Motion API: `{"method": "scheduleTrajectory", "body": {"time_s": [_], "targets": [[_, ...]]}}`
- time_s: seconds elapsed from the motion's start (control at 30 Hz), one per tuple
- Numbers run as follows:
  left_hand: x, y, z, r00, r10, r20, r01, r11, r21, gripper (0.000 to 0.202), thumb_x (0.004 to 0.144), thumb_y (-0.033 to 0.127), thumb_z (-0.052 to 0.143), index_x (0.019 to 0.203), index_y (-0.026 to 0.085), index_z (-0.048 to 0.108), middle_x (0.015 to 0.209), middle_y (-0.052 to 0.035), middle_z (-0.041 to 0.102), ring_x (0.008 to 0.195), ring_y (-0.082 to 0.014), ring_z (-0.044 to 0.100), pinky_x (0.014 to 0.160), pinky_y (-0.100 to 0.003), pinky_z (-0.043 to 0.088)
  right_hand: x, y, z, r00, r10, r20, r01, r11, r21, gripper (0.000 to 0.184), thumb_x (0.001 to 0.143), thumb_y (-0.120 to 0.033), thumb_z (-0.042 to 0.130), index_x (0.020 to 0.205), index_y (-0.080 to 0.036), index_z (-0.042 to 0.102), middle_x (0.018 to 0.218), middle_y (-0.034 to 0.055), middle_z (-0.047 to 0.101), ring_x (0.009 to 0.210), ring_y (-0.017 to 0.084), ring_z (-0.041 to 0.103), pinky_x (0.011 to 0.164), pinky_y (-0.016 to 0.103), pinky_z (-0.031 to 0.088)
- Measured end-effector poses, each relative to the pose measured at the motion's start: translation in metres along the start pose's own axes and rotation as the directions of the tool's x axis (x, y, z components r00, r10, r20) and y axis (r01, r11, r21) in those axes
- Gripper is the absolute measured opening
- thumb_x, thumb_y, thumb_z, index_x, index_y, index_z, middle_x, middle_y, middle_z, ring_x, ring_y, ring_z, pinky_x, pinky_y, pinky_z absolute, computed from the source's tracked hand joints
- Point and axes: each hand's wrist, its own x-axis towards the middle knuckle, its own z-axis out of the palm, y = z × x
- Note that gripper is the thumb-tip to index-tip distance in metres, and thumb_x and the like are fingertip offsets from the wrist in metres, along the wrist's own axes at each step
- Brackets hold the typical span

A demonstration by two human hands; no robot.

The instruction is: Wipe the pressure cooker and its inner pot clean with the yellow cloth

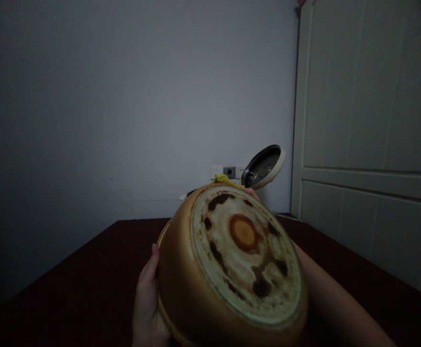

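Observation:
Both my hands hold a golden metal cooking pot (232, 260), tilted so its stained base faces me. The pale base carries dark brown scorch marks and an orange ring at its centre. My left hand (147, 299) grips the pot's near left side, with the fingers curled around the rim. Only the fingertips of my right hand (250, 192) show past the far edge, and the rest of that hand is hidden behind the pot. Beyond the pot lie a yellow cloth (226, 180) and a round rice-cooker lid (263, 166), propped open with its dark metal underside showing.
A dark red table (87, 270) runs under the pot and out to the back wall. A wall socket panel (228, 172) sits low on the grey wall behind the lid. White panelled doors (369, 144) stand along the right side.

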Motion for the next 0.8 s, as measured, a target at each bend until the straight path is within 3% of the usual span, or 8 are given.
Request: {"method": "scheduleTrajectory", "body": {"time_s": [0.23, 0.33, 0.47, 0.67, 0.8], "targets": [[0.001, 0.0, -0.007, 0.995, -0.093, 0.04, 0.094, 0.995, -0.019, 0.032, 0.088, 0.03, 0.044, 0.11, 0.017, 0.064, 0.089, -0.0109, 0.072, 0.097, -0.027, 0.064, 0.086, -0.04, 0.051, -0.024, 0.031, 0.0, 0.981, 0.153, -0.119, -0.11, 0.945, 0.307, 0.048, 0.075, -0.058, 0.04, 0.096, -0.022, 0.066, 0.082, 0.001, 0.071, 0.087, 0.022, 0.064, 0.082, 0.034, 0.051], [0.002, 0.0, -0.009, 0.996, -0.066, 0.053, 0.066, 0.998, 0.005, 0.032, 0.088, 0.028, 0.045, 0.113, 0.017, 0.062, 0.088, -0.0097, 0.072, 0.094, -0.0251, 0.065, 0.085, -0.038, 0.052, -0.043, 0.033, -0.003, 0.97, 0.187, -0.157, -0.121, 0.927, 0.355, 0.046, 0.077, -0.057, 0.043, 0.096, -0.023, 0.066, 0.085, 0.0014, 0.071, 0.086, 0.022, 0.065, 0.083, 0.037, 0.05], [0.007, 0.002, -0.009, 1.0, 0.009, 0.003, -0.01, 1.0, 0.01, 0.03, 0.087, 0.027, 0.048, 0.11, 0.016, 0.063, 0.083, -0.0083, 0.072, 0.088, -0.0242, 0.067, 0.08, -0.037, 0.054, -0.07, 0.032, 0.0, 0.947, 0.168, -0.273, -0.05, 0.918, 0.394, 0.047, 0.081, -0.055, 0.039, 0.111, -0.026, 0.061, 0.1, -0.0001, 0.069, 0.094, 0.022, 0.064, 0.088, 0.044, 0.048], [0.016, 0.002, -0.016, 0.995, -0.058, 0.086, 0.061, 0.998, -0.024, 0.035, 0.088, 0.029, 0.044, 0.116, 0.014, 0.06, 0.085, -0.0102, 0.072, 0.089, -0.0247, 0.067, 0.082, -0.037, 0.053, -0.107, 0.029, 0.017, 0.87, 0.127, -0.476, 0.055, 0.935, 0.35, 0.049, 0.087, -0.05, 0.036, 0.129, -0.028, 0.048, 0.121, 0.0, 0.061, 0.108, 0.02, 0.058, 0.097, 0.04, 0.043], [0.02, -0.001, -0.012, 0.999, -0.035, -0.006, 0.035, 0.997, -0.072, 0.037, 0.089, 0.025, 0.038, 0.118, 0.011, 0.058, 0.084, -0.0108, 0.073, 0.09, -0.0236, 0.067, 0.085, -0.036, 0.052, -0.134, 0.027, 0.03, 0.829, 0.049, -0.557, 0.073, 0.978, 0.196, 0.046, 0.09, -0.046, 0.032, 0.131, -0.03, 0.046, 0.123, -0.0001, 0.059, 0.11, 0.019, 0.058, 0.095, 0.039, 0.045]]}}
